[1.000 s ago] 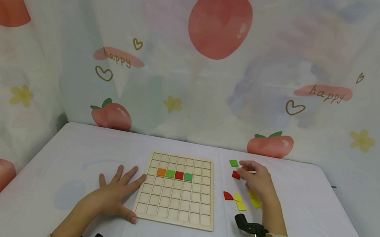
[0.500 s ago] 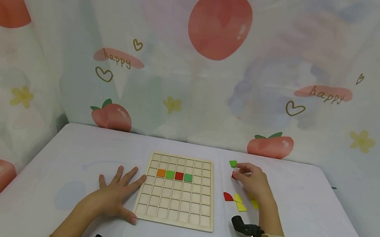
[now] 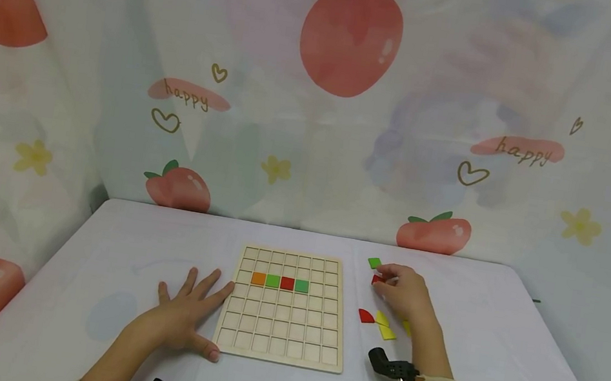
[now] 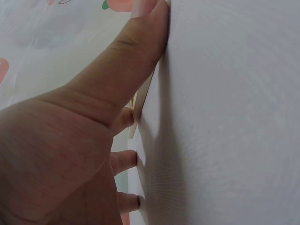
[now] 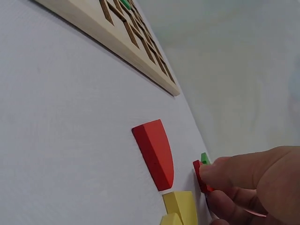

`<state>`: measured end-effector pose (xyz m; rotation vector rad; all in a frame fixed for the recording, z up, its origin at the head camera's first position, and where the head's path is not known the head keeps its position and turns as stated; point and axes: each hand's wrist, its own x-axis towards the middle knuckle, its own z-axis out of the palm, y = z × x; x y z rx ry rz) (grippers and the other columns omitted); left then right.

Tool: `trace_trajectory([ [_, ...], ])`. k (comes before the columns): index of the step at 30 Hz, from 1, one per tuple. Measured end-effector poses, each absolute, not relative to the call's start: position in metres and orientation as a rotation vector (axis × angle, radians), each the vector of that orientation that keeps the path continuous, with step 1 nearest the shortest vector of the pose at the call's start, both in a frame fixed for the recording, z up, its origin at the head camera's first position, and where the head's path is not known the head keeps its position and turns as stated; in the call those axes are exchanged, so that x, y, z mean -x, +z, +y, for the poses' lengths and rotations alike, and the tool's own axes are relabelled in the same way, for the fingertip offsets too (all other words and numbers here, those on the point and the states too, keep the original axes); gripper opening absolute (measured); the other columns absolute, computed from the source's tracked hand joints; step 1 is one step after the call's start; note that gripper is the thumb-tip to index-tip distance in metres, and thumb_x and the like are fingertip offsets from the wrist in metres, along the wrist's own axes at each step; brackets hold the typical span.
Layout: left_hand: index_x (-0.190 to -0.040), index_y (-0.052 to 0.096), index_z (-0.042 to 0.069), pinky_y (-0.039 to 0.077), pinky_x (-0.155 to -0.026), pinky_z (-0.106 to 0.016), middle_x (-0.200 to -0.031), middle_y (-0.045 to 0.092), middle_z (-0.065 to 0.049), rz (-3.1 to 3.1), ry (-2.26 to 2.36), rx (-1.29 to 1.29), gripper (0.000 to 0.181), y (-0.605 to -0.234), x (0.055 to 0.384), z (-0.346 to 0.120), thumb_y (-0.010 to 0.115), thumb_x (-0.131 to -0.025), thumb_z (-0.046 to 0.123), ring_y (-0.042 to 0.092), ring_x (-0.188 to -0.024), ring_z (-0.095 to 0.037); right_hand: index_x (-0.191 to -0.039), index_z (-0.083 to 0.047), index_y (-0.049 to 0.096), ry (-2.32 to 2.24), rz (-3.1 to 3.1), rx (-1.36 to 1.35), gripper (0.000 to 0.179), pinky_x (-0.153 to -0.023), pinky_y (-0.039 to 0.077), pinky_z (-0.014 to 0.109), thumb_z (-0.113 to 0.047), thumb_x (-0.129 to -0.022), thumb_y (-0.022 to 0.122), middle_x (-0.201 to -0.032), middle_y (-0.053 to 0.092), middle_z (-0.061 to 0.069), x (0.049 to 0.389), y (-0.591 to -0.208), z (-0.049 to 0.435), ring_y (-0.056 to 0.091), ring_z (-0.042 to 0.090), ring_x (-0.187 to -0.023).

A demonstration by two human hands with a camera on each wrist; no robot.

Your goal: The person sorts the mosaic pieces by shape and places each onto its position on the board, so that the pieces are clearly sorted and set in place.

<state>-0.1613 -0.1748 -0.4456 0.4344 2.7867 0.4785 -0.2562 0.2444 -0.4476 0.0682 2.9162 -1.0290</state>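
Observation:
My left hand (image 3: 183, 316) lies with fingers spread on the white cloth, its thumb and index finger at the left edge of the wooden grid board (image 3: 265, 326). In the left wrist view, the thumb (image 4: 119, 61) reaches along the board's edge. Right of the board, my right hand (image 3: 406, 292) pinches a small red square tile (image 5: 198, 173) between thumb and fingers, low over the cloth. A green tile (image 3: 374, 263) lies just behind those fingertips. One row of the board holds an orange tile (image 3: 258, 279), a green one, a red one and a teal one.
Nearer me on the right lie a red quarter-round piece (image 3: 366, 316) and yellow pieces (image 3: 386, 332), one partly covered by the right wrist. The table's back edge meets a patterned curtain (image 3: 311, 152).
My right hand has shifted slightly left and its fingers have closed in on the red square tile. The left hand and the board have stayed put.

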Motion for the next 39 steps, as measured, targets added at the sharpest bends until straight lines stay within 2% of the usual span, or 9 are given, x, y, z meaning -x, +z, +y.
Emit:
trace_trajectory([
  [5, -0.159, 0.027, 0.028, -0.003, -0.096, -0.088, -0.168, 0.010, -0.012, 2.786, 0.476, -0.432, 0.125, -0.446, 0.161, -0.175, 0.082, -0.054, 0.069, -0.005, -0.149, -0.053, -0.125, -0.007, 0.067, -0.984, 2.937, -0.056, 0.035, -0.085, 0.052, 0.043, -0.011, -0.091, 0.068, -0.112, 0.066, 0.013, 0.256, -0.449, 0.242, 0.057, 0.028, -0.098],
  [17, -0.158, 0.029, 0.028, -0.004, -0.097, -0.088, -0.168, 0.011, -0.012, 2.787, 0.474, -0.424, 0.124, -0.444, 0.163, -0.173, 0.083, -0.054, 0.067, -0.005, -0.149, -0.053, -0.122, -0.009, 0.070, -0.961, 2.933, -0.064, 0.033, -0.080, 0.050, 0.039, -0.009, -0.089, 0.070, -0.108, 0.060, 0.014, 0.258, -0.448, 0.238, 0.054, 0.028, -0.097],
  [30, -0.158, 0.029, 0.029, -0.005, -0.097, -0.087, -0.168, 0.012, -0.011, 2.782, 0.487, -0.416, 0.124, -0.443, 0.163, -0.173, 0.084, -0.053, 0.066, -0.005, -0.149, -0.052, -0.120, -0.014, 0.073, -0.984, 2.903, -0.051, 0.032, -0.085, 0.053, 0.043, -0.008, -0.088, 0.071, -0.115, 0.062, 0.013, 0.257, -0.447, 0.234, 0.055, 0.029, -0.103],
  [39, -0.158, 0.029, 0.029, -0.004, -0.097, -0.087, -0.168, 0.012, -0.012, 2.789, 0.475, -0.423, 0.124, -0.445, 0.163, -0.173, 0.083, -0.053, 0.068, -0.004, -0.149, -0.053, -0.128, -0.012, 0.064, -1.005, 2.927, 0.005, 0.039, -0.085, 0.055, 0.043, -0.012, -0.089, 0.070, -0.110, 0.066, 0.010, 0.259, -0.448, 0.235, 0.061, 0.027, -0.099],
])
